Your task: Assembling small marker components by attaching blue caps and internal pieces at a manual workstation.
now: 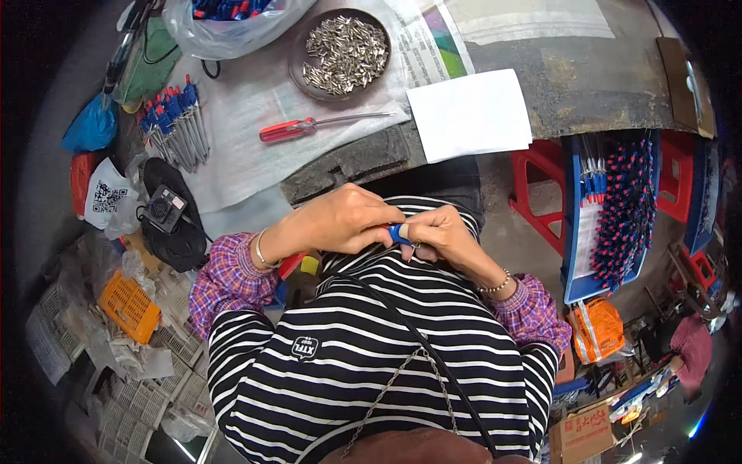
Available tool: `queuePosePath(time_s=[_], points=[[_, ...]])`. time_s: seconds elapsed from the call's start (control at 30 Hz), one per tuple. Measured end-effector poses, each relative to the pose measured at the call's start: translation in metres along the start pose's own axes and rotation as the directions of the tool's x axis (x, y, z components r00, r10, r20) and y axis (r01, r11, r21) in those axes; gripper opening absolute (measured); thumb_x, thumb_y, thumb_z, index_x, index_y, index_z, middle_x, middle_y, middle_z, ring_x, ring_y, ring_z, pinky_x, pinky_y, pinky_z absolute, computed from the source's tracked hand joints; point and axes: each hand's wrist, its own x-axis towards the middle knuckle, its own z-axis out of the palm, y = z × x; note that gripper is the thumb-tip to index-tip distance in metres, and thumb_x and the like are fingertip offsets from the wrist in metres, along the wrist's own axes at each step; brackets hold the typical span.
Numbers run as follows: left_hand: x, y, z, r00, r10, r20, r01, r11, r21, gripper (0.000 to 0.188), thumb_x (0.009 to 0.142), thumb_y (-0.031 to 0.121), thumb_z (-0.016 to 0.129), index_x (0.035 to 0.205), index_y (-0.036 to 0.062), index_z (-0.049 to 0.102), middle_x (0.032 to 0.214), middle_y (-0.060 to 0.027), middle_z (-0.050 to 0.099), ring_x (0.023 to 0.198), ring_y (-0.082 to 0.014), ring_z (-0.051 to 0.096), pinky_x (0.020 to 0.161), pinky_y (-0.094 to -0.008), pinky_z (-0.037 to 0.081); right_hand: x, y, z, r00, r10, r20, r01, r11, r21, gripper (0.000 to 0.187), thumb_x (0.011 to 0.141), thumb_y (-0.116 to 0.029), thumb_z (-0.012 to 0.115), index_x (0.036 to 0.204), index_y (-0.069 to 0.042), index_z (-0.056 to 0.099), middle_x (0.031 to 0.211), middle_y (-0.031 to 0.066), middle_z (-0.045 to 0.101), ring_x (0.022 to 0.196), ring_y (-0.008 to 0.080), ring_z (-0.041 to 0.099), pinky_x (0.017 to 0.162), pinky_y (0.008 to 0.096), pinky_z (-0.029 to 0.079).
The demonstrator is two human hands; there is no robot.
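Note:
Close in front of my striped top, both hands meet around a small blue piece with a red end (399,233). My left hand (349,220) is closed, its fingertips pinching at the red end. My right hand (447,238) is closed too, with thumb and fingers wrapped on the blue part. Fingers hide most of the piece, so I cannot make out its full shape. Beyond my hands, on the table, lies a screwdriver (287,131) with a red handle. A round dark bowl (296,76) behind it is heaped with small silvery metal parts (345,56).
A bundle of blue, red-tipped tools with metal shafts (176,124) lies at the table's left. White paper (468,116) overhangs the near edge. To the right, a blue tray (572,263) of similar tools rests by red stools (539,185). An orange basket (128,306) is lower left.

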Motion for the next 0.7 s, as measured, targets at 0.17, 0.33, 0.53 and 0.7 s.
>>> queuePosePath(time_s=[0.17,0.33,0.53,0.7], points=[[-0.002,-0.001,-0.001,0.997,0.001,-0.08,0.005,0.997,0.077,0.03,0.075,0.015,0.071,0.098,-0.0013,0.062,0.075,-0.0122,0.064,0.063,-0.0279,0.061,0.057,-0.0361,0.05,0.002,-0.004,-0.003,1.0,0.01,-0.006,-0.01,0.994,-0.11,0.025,0.086,-0.022,0.062,0.073,-0.001,0.068,0.056,-0.0008,0.056,0.043,0.0025,0.04,0.038,0.0177,0.028],[0.002,-0.007,0.004,0.989,0.042,-0.14,-0.022,0.99,0.142,0.036,0.072,0.011,0.071,0.102,-0.0024,0.06,0.078,-0.0124,0.06,0.07,-0.0289,0.059,0.062,-0.0358,0.049,-0.001,-0.012,-0.003,0.995,-0.045,-0.089,0.039,0.997,-0.065,0.021,0.089,-0.015,0.055,0.081,0.002,0.066,0.067,0.0045,0.063,0.048,0.0035,0.044,0.042,0.0172,0.032],[0.004,0.0,0.005,0.976,0.049,-0.211,-0.02,0.991,0.135,0.031,0.071,0.012,0.072,0.097,-0.0012,0.062,0.075,-0.0114,0.06,0.066,-0.0279,0.059,0.058,-0.0355,0.048,0.0,-0.012,-0.002,0.995,-0.031,-0.094,0.03,0.999,-0.022,0.023,0.086,-0.015,0.052,0.079,0.004,0.064,0.065,0.007,0.062,0.042,0.0045,0.04,0.039,0.0178,0.028],[-0.004,0.002,0.011,0.977,0.007,-0.211,0.008,0.997,0.074,0.026,0.072,0.014,0.072,0.091,-0.0007,0.064,0.072,-0.012,0.061,0.062,-0.0276,0.059,0.055,-0.0359,0.048,0.001,-0.006,0.001,0.998,0.038,-0.058,-0.037,0.999,0.015,0.024,0.085,-0.015,0.053,0.077,0.005,0.065,0.063,0.0078,0.062,0.04,0.0042,0.036,0.037,0.0185,0.024]])
